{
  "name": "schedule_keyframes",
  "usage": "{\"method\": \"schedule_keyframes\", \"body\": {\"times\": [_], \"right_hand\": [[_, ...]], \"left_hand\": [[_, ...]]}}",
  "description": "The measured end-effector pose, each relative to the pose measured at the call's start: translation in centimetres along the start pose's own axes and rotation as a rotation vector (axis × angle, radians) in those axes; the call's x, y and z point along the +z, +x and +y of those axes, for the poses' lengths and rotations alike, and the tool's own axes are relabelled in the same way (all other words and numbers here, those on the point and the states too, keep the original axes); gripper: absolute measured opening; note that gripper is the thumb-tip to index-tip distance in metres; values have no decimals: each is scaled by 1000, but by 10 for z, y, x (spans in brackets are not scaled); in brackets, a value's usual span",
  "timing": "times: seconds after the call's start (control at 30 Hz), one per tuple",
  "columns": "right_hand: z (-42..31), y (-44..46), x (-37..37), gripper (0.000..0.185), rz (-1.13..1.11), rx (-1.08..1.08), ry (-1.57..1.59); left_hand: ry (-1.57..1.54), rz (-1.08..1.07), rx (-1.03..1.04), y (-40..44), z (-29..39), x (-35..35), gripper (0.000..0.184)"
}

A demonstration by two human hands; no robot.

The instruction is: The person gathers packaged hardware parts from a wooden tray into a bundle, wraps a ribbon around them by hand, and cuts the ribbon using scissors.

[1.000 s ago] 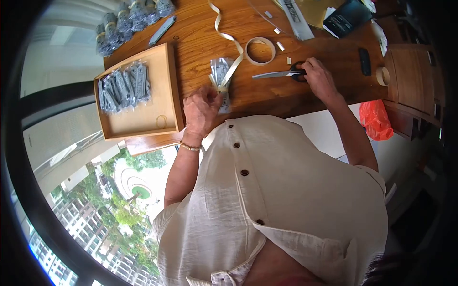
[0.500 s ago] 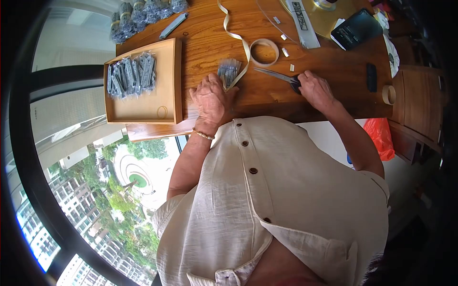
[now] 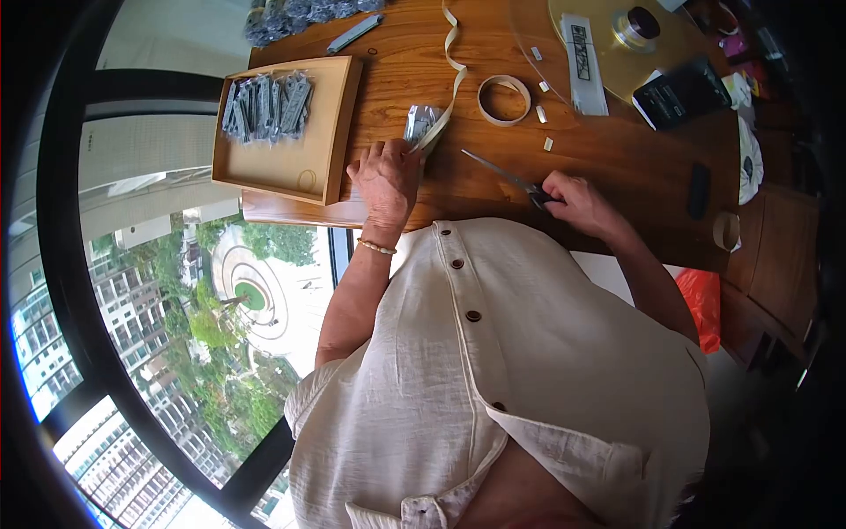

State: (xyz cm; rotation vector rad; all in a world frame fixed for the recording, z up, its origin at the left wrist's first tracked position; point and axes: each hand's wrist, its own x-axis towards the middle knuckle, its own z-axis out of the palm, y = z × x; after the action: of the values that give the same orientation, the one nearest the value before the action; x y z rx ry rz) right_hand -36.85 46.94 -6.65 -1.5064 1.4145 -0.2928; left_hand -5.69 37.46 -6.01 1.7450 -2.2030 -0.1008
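Observation:
My left hand (image 3: 385, 181) is closed around the near end of a small bundle of clear-wrapped grey packets (image 3: 422, 122). A cream ribbon-like strip (image 3: 459, 81) runs down to the bundle and passes under my fingers; its end is hidden there. In my right hand (image 3: 579, 203) is a pair of scissors (image 3: 500, 171), gripped by the dark handles. The blades point left toward the bundle, apart from it, and look closed together. Beyond the scissors, a roll of cream tape (image 3: 483, 100) lies flat on the wooden table (image 3: 397, 75).
To the left, a shallow wooden tray (image 3: 339, 132) holds several wrapped packets (image 3: 269, 108) and a rubber band (image 3: 307, 181). More bundles (image 3: 308, 11) lie at the back. A phone (image 3: 683, 93), a printed sleeve (image 3: 584, 70) and small white pieces (image 3: 541, 115) sit toward the right.
My right hand has drawn the scissors nearer my body, and their blades have come together. My left hand stays on the bundle. The whole view has shifted slightly.

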Motion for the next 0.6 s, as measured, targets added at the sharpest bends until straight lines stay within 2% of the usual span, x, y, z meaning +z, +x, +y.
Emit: {"method": "schedule_keyframes", "body": {"times": [0.27,0.5,0.6], "right_hand": [[-5,17,6,42,-15,-126,-55],[-4,39,13,43,17,-209,-137],[-6,46,14,42,49,-260,-140]], "left_hand": [[-99,-32,-76,0,-2,9,16],[-161,-75,-110,0,-11,13,14],[-162,-8,-40,0,-11,14,17]]}}
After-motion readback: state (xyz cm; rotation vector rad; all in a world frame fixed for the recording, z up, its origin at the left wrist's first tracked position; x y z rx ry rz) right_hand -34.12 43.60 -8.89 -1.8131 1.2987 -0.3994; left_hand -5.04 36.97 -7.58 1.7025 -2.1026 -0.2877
